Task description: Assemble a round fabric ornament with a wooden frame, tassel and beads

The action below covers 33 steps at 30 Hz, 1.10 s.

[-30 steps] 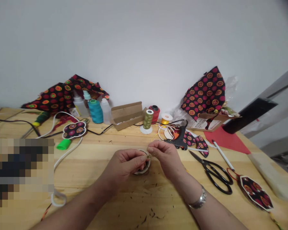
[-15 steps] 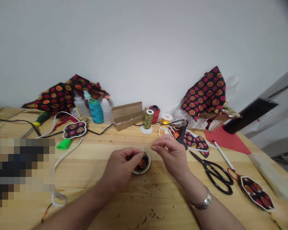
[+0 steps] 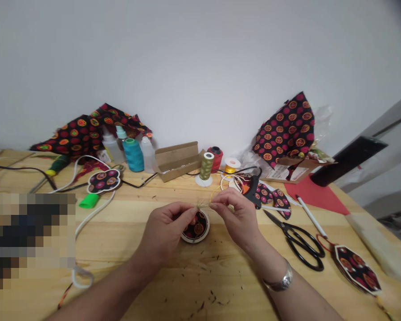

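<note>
My left hand [image 3: 167, 226] is closed, thumb and forefinger pinching a small spray of fine threads [image 3: 201, 204]. Under its fingertips lies a round disc [image 3: 198, 230] with a pale rim and dark, orange-patterned fabric, partly covered by the hand. Just to the right, my right hand [image 3: 238, 217] pinches a thin yellow thread [image 3: 214, 192], which loops up above the fingertips. A fine strand seems to run between the two hands. A silver bracelet [image 3: 282, 280] circles the right wrist.
Black scissors [image 3: 296, 240] and an octagonal fabric piece [image 3: 357, 269] lie right. Behind stand an olive thread spool [image 3: 206, 166], a teal cone [image 3: 133, 155] and an open cardboard box [image 3: 180, 161]. A black glue gun [image 3: 253, 192] is near my right hand. Dark scraps dot the wood.
Both hands stay nearly in place, still pinching. My left fingertips have shifted slightly left, and more of the round disc's fabric shows.
</note>
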Tool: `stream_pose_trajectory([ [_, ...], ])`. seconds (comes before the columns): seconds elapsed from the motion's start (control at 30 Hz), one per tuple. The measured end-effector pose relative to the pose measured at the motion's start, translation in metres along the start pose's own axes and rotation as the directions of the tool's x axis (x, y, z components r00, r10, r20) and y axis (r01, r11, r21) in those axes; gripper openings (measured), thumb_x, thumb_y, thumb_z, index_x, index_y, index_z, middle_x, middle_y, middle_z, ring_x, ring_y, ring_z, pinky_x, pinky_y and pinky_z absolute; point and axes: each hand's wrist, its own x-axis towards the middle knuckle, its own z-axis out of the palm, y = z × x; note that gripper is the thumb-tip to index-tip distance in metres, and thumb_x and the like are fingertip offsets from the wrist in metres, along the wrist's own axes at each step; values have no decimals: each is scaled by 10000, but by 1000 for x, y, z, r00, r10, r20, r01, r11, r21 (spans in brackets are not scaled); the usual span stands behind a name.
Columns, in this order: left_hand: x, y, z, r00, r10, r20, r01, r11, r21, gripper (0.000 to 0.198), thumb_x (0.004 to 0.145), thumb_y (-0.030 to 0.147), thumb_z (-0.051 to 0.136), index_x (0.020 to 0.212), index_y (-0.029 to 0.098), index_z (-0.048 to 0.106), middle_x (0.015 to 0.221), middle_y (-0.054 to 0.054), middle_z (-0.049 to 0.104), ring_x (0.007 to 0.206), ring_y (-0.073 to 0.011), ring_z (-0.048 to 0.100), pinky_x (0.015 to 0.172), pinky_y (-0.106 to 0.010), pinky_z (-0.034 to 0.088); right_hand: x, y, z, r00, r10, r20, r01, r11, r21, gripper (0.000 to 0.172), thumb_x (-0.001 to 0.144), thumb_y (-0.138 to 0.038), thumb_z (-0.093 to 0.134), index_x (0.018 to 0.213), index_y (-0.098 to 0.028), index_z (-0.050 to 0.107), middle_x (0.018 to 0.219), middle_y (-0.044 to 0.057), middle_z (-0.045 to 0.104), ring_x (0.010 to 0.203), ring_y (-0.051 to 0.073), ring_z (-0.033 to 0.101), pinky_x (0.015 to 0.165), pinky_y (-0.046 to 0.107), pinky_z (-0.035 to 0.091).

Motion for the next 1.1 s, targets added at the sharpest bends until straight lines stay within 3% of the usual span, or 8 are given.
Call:
stream_pose_trajectory([
  [0.23,-2,-4,0,997,17,82,-22,998,61,160,712,326,686,669,184,746,602,13,694,579,-132,583,568,-219,458,2,0,1,998,47,-41,-48,999,-12,148,795,-123,660,667,-197,650,685,-6,618,685,140,549,648,269,422],
  [0.37,-2,-3,1,997,-2,82,-3,998,63,153,703,318,692,672,182,755,611,3,704,581,-139,586,576,-230,461,0,-5,0,999,-12,-31,12,1000,-10,141,799,-118,667,684,-198,649,696,-8,609,695,140,552,659,271,433],
  [0.67,2,-5,-1,994,-76,73,89,977,-195,175,675,328,743,656,154,738,565,4,646,522,-113,511,516,-221,392,-4,-13,2,944,-271,188,296,948,-121,108,823,-130,658,742,-198,681,706,20,599,709,160,534,671,317,445],
  [0.93,3,-9,0,985,-137,106,166,925,-341,171,666,305,763,649,139,728,546,5,630,506,-90,482,489,-204,362,-6,-13,2,889,-345,300,405,898,-169,127,851,-132,626,760,-194,689,720,36,654,709,169,502,673,326,442],
  [1.03,3,-8,0,982,-150,114,181,920,-349,161,661,294,759,646,135,731,532,11,619,495,-84,475,485,-201,359,-5,-15,2,888,-360,286,412,899,-149,126,844,-126,634,754,-193,694,713,36,647,698,165,503,659,318,438],
  [1.1,3,-8,0,981,-164,103,191,912,-363,162,637,285,769,620,130,726,523,15,614,484,-72,469,479,-189,355,-5,-14,4,924,-323,205,352,928,-126,115,834,-140,650,745,-199,692,691,25,622,683,159,516,653,312,440],
])
